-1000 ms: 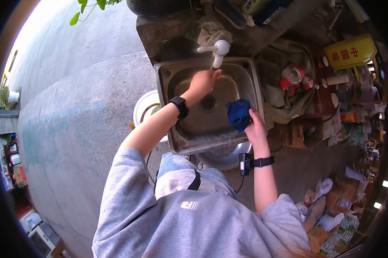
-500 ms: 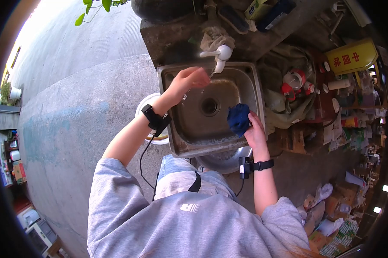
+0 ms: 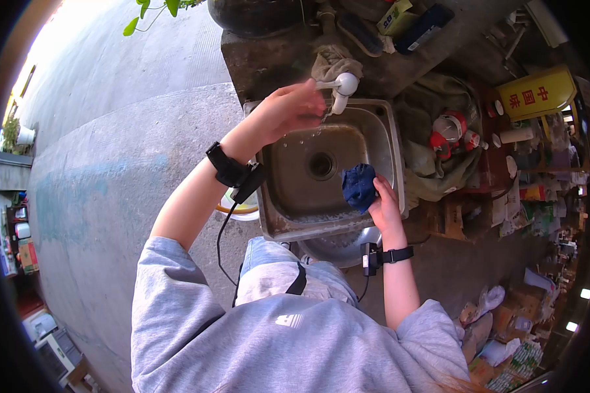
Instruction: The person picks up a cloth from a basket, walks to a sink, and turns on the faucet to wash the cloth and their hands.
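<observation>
My left hand (image 3: 293, 110) is at the white faucet (image 3: 341, 95), fingers stretched out and partly blurred, their upper tips right at the end of its lever. Water drops show below these fingers, by the spout. In my right hand (image 3: 386, 208) is a bunched dark blue cloth (image 3: 359, 188), gripped at its right side. That cloth hangs over the right part of a worn metal sink (image 3: 288, 226), whose round drain (image 3: 321, 166) lies in the middle of the basin.
A metal basin (image 3: 337, 247) sits below the sink's near edge, and a pale bucket (image 3: 246, 213) stands at its left. Red-capped plastic containers (image 3: 448, 128) rest on olive fabric (image 3: 432, 173) to the right. A brush (image 3: 360, 36) lies behind the faucet.
My left hand has moved up from over the basin to the faucet lever. My right hand still holds the blue cloth over the sink, slightly shifted.
</observation>
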### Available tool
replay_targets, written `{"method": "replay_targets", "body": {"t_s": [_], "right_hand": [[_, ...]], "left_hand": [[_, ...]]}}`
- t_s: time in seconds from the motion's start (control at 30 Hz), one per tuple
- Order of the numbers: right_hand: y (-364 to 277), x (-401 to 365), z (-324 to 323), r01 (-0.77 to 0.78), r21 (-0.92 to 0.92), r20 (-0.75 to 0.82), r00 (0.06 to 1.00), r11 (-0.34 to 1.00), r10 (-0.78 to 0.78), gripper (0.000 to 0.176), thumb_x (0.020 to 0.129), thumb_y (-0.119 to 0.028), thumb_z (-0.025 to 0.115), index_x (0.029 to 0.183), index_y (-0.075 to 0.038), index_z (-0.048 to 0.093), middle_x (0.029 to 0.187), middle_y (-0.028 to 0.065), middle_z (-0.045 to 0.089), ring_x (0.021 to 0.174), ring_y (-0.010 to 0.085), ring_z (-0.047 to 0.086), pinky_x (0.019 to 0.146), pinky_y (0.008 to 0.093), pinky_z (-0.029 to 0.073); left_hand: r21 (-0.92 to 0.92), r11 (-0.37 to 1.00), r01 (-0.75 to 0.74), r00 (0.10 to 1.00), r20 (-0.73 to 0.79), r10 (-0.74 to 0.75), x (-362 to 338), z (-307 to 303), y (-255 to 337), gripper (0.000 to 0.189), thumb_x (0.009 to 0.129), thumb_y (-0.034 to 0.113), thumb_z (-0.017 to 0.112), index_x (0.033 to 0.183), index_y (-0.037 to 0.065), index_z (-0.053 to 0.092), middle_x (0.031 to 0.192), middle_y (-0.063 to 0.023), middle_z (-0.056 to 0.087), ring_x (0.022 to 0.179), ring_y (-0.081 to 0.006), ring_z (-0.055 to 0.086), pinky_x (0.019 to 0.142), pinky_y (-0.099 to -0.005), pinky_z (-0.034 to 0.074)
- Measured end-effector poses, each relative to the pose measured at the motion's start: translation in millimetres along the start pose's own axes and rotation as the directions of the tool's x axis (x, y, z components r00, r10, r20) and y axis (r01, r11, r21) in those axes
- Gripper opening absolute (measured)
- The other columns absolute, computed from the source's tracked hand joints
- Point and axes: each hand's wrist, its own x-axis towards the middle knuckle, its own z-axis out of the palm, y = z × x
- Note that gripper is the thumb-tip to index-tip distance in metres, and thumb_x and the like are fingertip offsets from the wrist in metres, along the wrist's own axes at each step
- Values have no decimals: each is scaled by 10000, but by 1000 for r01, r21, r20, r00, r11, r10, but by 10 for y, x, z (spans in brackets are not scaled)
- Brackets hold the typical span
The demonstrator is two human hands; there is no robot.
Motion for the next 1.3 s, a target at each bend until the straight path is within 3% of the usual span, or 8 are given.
{"method": "replay_targets", "body": {"t_s": [0.13,0.23,0.93,1.03,1.23,1.3], "right_hand": [[28,-22,4,-6,14,-9,1000,1000,6,241,833,-152,528,1054,-64,493,1046,50,526,995,167,493,856,331,409],[63,-11,-8,2,16,-13,1000,1000,-1,254,830,-156,536,1060,-58,492,1029,45,529,956,160,511,814,318,437],[105,39,-11,-40,-29,4,999,999,41,248,832,-159,531,1053,-51,499,1003,38,546,928,144,526,802,291,437],[96,51,34,-46,-33,5,999,998,46,248,831,-161,532,1049,-49,494,999,39,545,926,146,526,797,293,441],[113,91,26,-51,-33,14,999,998,51,248,828,-161,535,1044,-48,490,1000,46,540,923,148,524,796,297,443],[118,96,12,-55,-35,12,998,998,56,248,827,-161,536,1043,-48,490,1002,46,539,923,148,524,797,297,443]], "left_hand": [[-229,961,153,988,66,-142,31,-21,29,260,876,342,446,745,126,509,770,7,525,789,-144,499,738,-314,425],[-283,940,191,981,94,-171,41,-23,42,237,873,312,452,736,127,509,760,13,519,780,-145,496,726,-311,426],[-203,956,211,975,110,-192,12,21,105,226,865,304,453,752,111,493,739,24,484,765,-135,491,702,-275,436],[-183,958,219,972,125,-198,-4,63,134,221,868,297,444,758,112,490,731,31,476,768,-128,491,627,-234,429],[-150,952,266,951,205,-234,-9,40,109,209,872,287,429,780,110,491,739,40,468,687,-95,426,413,-139,281],[-158,955,253,958,182,-223,-28,77,109,212,873,288,427,783,106,491,738,39,463,671,-91,407,407,-136,274]]}}
